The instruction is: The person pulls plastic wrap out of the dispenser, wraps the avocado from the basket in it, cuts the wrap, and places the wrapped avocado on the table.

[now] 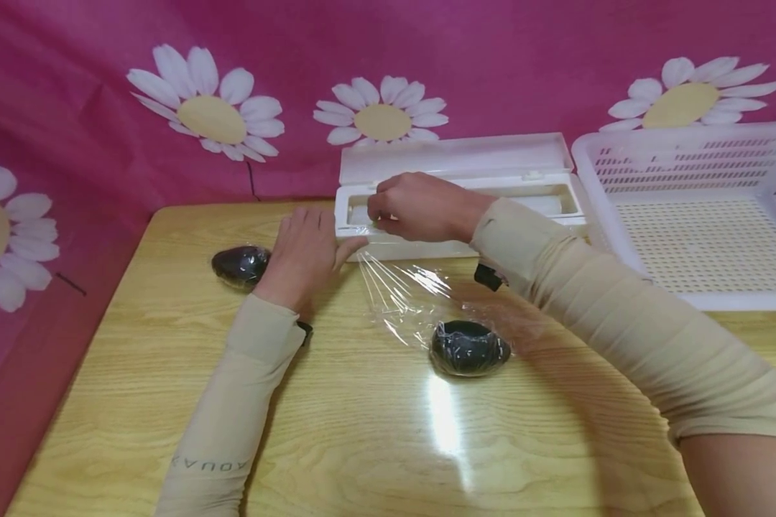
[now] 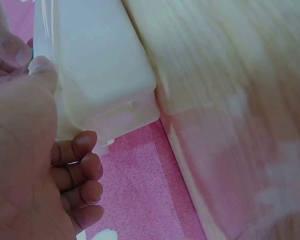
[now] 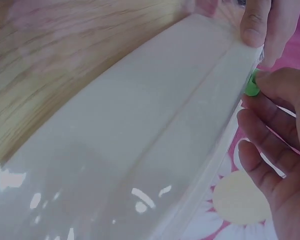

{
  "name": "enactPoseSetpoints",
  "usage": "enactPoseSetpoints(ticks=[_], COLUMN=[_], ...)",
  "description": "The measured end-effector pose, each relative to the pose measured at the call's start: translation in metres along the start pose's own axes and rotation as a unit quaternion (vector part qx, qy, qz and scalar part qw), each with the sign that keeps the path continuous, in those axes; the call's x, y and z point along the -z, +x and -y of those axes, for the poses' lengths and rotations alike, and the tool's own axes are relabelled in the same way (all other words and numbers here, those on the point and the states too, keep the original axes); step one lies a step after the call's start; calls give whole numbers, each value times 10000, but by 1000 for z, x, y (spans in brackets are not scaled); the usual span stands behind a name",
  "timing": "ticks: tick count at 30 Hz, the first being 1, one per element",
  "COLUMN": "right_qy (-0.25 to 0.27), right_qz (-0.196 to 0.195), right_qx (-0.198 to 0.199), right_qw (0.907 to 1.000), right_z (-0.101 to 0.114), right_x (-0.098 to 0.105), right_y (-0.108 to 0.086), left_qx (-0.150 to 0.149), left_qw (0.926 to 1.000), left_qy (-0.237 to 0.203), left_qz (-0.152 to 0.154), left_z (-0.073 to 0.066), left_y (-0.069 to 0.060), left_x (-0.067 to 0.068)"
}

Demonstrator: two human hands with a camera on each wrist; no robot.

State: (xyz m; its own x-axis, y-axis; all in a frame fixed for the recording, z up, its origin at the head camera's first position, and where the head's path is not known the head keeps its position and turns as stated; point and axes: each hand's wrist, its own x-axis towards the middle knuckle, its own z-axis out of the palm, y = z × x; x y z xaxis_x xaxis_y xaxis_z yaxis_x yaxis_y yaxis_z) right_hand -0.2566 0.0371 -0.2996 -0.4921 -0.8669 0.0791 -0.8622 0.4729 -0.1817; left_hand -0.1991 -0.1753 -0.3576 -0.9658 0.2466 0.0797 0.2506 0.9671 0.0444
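A white cling film dispenser (image 1: pixel 420 250) lies along the back of the table with its lid raised. At its left end, my right hand (image 1: pixel 427 207) pinches a small green slide cutter (image 3: pixel 252 84), seen in the right wrist view. My left hand (image 1: pixel 305 244) lies against that same end, thumb pressing the front edge, other fingers beyond the end. Clear cling film (image 1: pixel 394 291) runs in creases from the front edge to a dark oval fruit or vegetable (image 1: pixel 468 350), which is wrapped in film. A second wrapped dark oval one (image 1: pixel 238 266) sits beside my left wrist.
To the right of the dispenser stands a white plastic basket (image 1: pixel 718 300) with slotted sides. Behind the wooden table (image 1: pixel 336 438) hangs a pink cloth (image 1: pixel 511 64) printed with daisies.
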Motion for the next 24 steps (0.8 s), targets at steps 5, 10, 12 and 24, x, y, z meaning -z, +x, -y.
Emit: enactPoseSetpoints(ticks=[5,10,12,24], right_qy=[-24,-115,-158,-353], right_qz=[122,184,227,304], right_qx=[-67,-139,-181,-339], right_qw=[9999,9997,9995,9983], right_z=[-2,-5,-6,-15], right_x=[3,6,8,14], right_y=[-9,-18,-22,-42], left_qx=[-40,-20,-1,-35], left_qw=[10000,10000,10000,9999], left_qy=[-9,-13,-23,-86], left_qz=[0,-1,17,77], left_z=[0,0,0,1], left_y=[-1,0,-1,1], left_x=[-1,-1,-1,0])
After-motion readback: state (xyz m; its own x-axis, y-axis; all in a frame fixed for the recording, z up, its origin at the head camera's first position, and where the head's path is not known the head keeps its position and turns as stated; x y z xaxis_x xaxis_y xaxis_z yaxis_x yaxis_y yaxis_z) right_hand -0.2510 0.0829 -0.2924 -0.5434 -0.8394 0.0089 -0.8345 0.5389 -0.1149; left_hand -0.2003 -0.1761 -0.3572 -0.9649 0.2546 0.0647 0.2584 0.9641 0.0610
